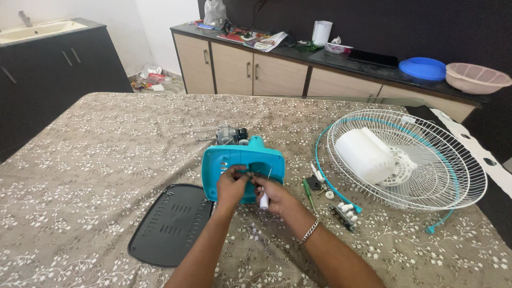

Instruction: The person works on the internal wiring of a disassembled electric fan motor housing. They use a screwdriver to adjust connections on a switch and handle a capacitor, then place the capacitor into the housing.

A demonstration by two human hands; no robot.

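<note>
Centrally on the bench [96, 149], draped in a beige floral cloth, stands a smooth teal plastic fan housing [242, 168] with a metal motor [232, 135] just behind. The left hand [232, 185] pinches thin wires at its rectangular opening; the right hand [272, 194] curls shut around a small white cylindrical part [264, 201]. A ribbed black plastic panel [169, 224] lies near left; a round white wire grille [408, 160] lies right.

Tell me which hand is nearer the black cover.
Left. The left hand is at the teal housing, just above-right of the black cover; the right hand lies farther right.
</note>
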